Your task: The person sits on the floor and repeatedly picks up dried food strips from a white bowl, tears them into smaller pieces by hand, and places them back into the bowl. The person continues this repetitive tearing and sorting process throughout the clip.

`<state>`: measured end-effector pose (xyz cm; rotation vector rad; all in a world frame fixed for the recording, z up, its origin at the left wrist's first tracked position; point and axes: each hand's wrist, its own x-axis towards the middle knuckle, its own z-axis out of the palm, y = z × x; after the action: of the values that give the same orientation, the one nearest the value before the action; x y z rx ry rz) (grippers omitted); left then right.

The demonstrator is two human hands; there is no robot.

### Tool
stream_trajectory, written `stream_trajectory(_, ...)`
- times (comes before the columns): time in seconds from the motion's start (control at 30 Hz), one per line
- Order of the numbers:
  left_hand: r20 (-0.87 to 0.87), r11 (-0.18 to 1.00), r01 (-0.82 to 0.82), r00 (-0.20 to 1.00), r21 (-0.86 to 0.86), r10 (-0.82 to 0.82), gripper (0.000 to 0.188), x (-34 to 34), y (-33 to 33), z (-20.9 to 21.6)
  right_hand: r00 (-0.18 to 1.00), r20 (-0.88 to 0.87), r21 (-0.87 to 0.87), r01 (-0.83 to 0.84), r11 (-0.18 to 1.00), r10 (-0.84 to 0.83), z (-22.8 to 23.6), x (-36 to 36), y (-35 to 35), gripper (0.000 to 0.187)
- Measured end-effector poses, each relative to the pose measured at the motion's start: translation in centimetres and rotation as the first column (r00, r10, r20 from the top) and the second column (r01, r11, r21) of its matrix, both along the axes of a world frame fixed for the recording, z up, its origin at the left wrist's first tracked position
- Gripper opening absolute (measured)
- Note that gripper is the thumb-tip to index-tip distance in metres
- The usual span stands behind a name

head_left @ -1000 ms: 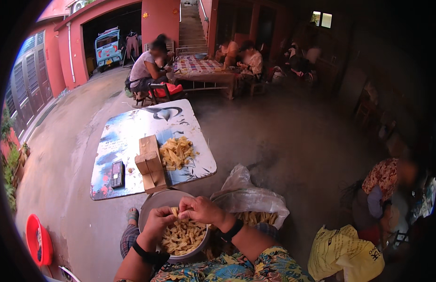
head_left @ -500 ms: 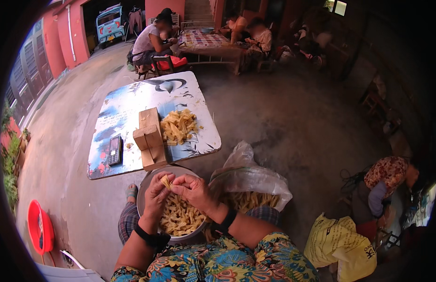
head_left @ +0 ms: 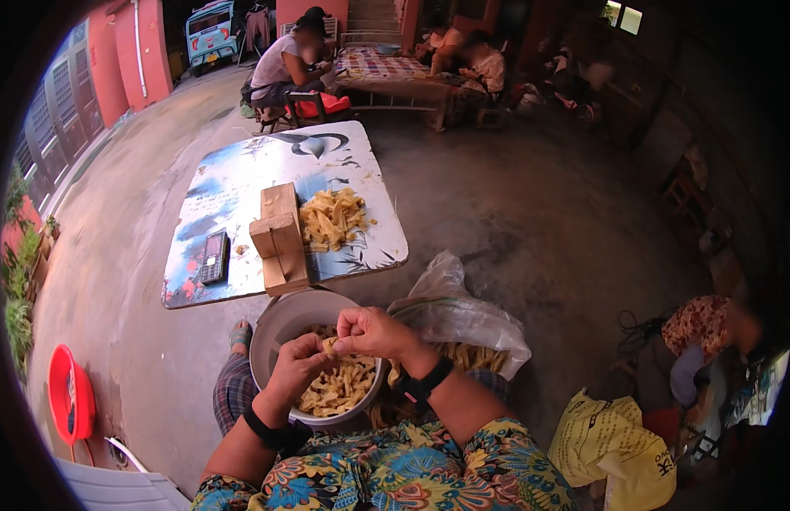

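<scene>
Pinching yellow strip (head_left: 330, 345) between hands (head_left: 340, 349) above bowl (head_left: 280, 319).

Bare grey concrete floor (head_left: 531, 196), open yard lit by daylight from the left; the right side falls into deep shade. Red walls with shutters (head_left: 88, 77) line the left, a small blue vehicle (head_left: 210, 25) parked at the far end. Low printed board table (head_left: 242, 179) mid-floor; people sit round a patterned table (head_left: 386, 66) beyond; red plastic basin (head_left: 70, 400) near left.
</scene>
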<state>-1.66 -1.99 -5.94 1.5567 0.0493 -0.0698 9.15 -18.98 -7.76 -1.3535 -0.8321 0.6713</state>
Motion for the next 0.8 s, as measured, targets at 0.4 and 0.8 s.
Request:
stream_trajectory(0.4,-0.193,0.946,0.078,0.971,-0.314,-0.144,0.013,-0.9,2.3,3.1,0.965,-0.260,0.291,0.034,0.956,0.045,1.6,1.8,-2.5,0.016)
stream_trajectory(0.8,-0.066,0.927,0.265,0.954,-0.265,-0.292,0.022,3.7,4.1,1.9,0.972,0.172,0.139,0.139,0.981,-0.162,1.9,0.1,0.6,0.019)
